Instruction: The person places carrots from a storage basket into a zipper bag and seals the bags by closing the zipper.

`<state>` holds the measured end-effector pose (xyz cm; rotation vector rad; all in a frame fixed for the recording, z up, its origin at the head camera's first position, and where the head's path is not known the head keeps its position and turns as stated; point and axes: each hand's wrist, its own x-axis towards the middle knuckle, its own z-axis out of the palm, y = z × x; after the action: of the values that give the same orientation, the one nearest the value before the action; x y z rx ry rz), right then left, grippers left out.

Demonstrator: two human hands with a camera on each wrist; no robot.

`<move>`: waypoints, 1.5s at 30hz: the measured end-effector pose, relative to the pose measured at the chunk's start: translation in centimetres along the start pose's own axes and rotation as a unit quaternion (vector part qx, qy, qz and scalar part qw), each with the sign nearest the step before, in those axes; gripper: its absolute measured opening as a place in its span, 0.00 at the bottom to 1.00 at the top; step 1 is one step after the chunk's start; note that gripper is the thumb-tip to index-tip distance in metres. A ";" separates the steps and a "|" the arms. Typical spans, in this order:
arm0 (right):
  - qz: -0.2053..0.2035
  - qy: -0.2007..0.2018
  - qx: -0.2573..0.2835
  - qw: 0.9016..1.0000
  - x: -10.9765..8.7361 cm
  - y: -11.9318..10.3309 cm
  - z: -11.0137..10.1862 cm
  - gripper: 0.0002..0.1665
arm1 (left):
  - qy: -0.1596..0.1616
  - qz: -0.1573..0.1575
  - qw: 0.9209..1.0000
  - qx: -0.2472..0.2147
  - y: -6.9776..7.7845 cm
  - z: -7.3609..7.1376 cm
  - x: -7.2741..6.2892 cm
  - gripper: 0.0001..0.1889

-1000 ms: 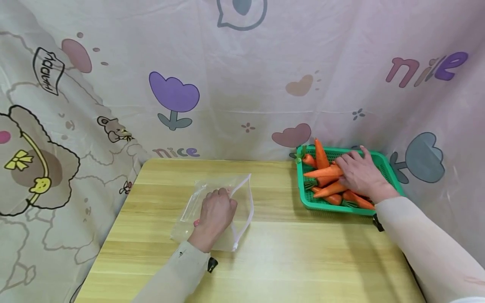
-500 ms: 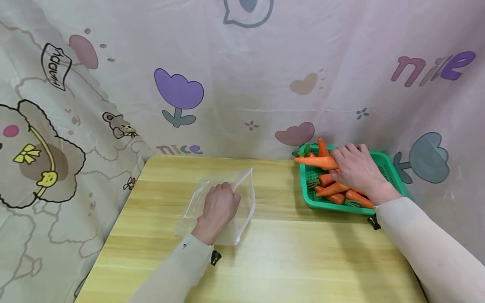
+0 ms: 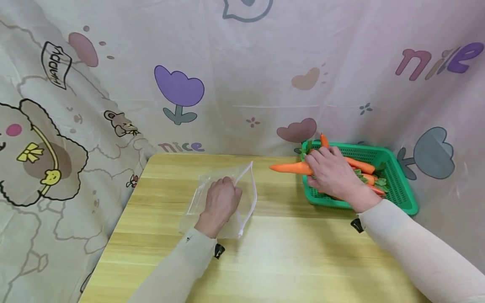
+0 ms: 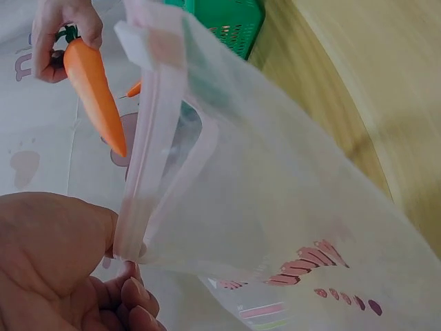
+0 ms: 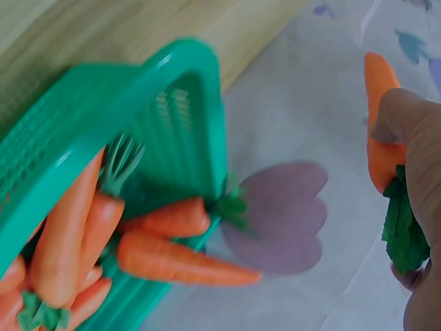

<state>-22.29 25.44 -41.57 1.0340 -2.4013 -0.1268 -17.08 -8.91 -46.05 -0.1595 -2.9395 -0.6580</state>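
My right hand (image 3: 333, 174) grips a carrot (image 3: 289, 168) near its leafy end, above the left side of the green basket (image 3: 361, 206); the tip points left. In the right wrist view the green leaves (image 5: 405, 231) hang below the palm. With its thumb and fingers my left hand (image 3: 221, 202) pinches the edge of a clear zip bag (image 4: 275, 200). The bag's mouth, edged by a pale zip strip (image 4: 148, 152), gapes toward the basket. Pink print shows on the bag's side in the left wrist view.
Several more carrots (image 5: 172, 258) lie in the basket, one with its tip over the rim. The wooden table (image 3: 288, 261) backs onto a printed curtain (image 3: 227, 84), which also hangs along the left side.
My right hand has lifted the carrot from the pile and carried it left, toward the bag. The left hand keeps its hold on the bag, nearly still.
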 end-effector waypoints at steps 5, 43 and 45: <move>-0.016 0.015 0.008 1.000 1.3 -2.1 0.0 0.22 | -0.002 -0.009 1.000 -0.002 0.3 0.0 0.3 0.09; 0.027 0.004 0.047 0.999 6.3 -10.2 3.9 0.20 | 0.074 0.133 0.965 0.216 3.8 -0.3 -0.7 0.12; 0.023 0.001 0.051 0.998 6.4 -10.5 4.2 0.20 | 0.073 0.123 0.970 0.197 3.9 -0.4 -0.5 0.12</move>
<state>-21.21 13.09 -45.45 1.0214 -2.4504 0.0118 -16.06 -5.61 -44.18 -0.4062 -2.7719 -0.0448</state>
